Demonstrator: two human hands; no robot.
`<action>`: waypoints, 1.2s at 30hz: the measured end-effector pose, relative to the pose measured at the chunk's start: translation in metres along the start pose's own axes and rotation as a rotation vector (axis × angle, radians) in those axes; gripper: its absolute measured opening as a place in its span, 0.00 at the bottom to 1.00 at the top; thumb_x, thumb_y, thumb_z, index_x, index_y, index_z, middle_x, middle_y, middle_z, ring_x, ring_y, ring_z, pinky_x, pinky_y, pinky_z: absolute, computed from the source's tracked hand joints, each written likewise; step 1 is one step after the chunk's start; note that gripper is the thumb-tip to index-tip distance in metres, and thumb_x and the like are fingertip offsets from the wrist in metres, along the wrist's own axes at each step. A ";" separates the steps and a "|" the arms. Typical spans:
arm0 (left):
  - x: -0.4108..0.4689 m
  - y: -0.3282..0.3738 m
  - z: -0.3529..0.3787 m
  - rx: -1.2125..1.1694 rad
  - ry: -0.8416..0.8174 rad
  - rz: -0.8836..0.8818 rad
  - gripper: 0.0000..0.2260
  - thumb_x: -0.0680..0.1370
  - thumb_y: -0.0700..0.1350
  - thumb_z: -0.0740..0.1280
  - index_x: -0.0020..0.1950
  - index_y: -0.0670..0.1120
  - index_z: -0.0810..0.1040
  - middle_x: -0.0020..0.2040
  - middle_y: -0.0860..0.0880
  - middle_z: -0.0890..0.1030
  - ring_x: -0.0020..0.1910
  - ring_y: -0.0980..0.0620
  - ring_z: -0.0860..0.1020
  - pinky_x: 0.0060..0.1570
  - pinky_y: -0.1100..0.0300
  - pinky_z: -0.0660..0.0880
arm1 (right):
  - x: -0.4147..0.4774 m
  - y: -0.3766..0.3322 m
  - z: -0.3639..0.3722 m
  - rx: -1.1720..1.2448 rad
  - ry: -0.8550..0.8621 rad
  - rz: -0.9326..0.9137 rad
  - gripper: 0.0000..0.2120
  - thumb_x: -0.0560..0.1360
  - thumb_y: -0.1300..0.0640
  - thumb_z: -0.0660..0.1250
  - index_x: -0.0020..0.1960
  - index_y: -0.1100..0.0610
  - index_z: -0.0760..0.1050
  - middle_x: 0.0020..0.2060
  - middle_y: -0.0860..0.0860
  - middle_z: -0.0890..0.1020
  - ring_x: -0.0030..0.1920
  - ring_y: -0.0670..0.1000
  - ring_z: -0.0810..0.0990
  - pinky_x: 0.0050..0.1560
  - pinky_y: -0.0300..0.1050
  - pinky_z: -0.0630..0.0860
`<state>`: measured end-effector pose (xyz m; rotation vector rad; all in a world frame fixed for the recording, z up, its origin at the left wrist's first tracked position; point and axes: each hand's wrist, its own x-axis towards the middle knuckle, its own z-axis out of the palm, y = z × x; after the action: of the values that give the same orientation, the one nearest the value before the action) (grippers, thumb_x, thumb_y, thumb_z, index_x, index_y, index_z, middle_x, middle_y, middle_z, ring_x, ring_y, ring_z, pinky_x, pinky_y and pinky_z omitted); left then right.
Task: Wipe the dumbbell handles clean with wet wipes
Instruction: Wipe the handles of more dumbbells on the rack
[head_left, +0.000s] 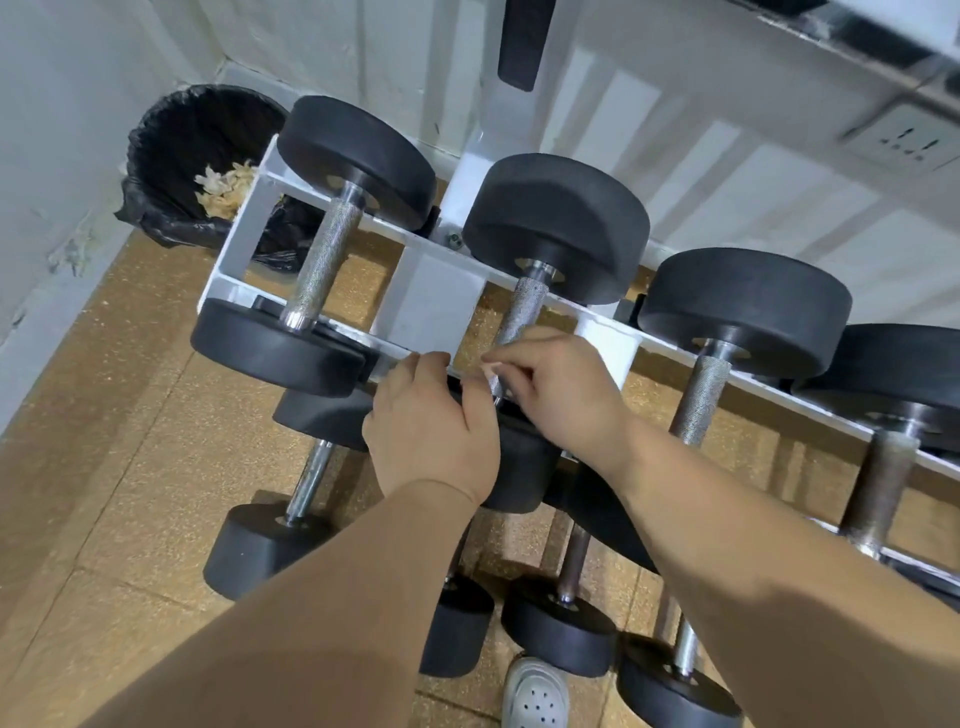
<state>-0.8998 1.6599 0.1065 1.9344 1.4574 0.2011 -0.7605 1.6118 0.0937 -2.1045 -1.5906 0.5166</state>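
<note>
Several black dumbbells with knurled steel handles lie across a white rack (431, 301). My right hand (556, 395) curls round the lower part of the second dumbbell's handle (524, 312), and a small white edge of a wet wipe (491, 370) shows at its fingertips. My left hand (431, 426) rests on that dumbbell's near black head, fingers reaching toward the rack's front rail. The leftmost dumbbell's handle (324, 260) is bare. Another handle (701, 395) lies to the right.
A bin lined with a black bag (192, 156) holding crumpled pale wipes stands in the back left corner. Smaller dumbbells (561, 629) sit on the lower tier. A grey shoe (535, 696) is on the tan floor. White walls close in left and behind.
</note>
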 end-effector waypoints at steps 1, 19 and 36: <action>0.000 0.000 0.000 -0.001 -0.005 0.005 0.34 0.74 0.63 0.44 0.66 0.47 0.77 0.64 0.46 0.78 0.63 0.43 0.74 0.60 0.43 0.72 | 0.006 0.001 -0.001 -0.030 0.055 0.035 0.09 0.76 0.62 0.69 0.54 0.55 0.85 0.43 0.51 0.84 0.46 0.53 0.81 0.47 0.45 0.77; -0.006 -0.011 0.001 -0.258 0.079 -0.019 0.20 0.75 0.52 0.60 0.62 0.44 0.79 0.58 0.47 0.81 0.59 0.43 0.76 0.56 0.48 0.69 | 0.041 0.006 -0.012 -0.170 0.181 0.200 0.08 0.78 0.58 0.66 0.55 0.57 0.80 0.47 0.55 0.82 0.47 0.55 0.80 0.48 0.42 0.72; -0.004 -0.040 -0.003 -0.315 0.031 0.019 0.29 0.73 0.66 0.60 0.63 0.45 0.77 0.60 0.49 0.77 0.59 0.47 0.75 0.59 0.46 0.74 | 0.022 -0.012 -0.010 -0.340 -0.054 -0.080 0.03 0.74 0.58 0.73 0.45 0.58 0.83 0.41 0.52 0.77 0.42 0.52 0.76 0.44 0.45 0.76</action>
<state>-0.9339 1.6620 0.0855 1.6960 1.3367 0.4435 -0.7591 1.6350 0.1082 -2.2706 -1.8957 0.2936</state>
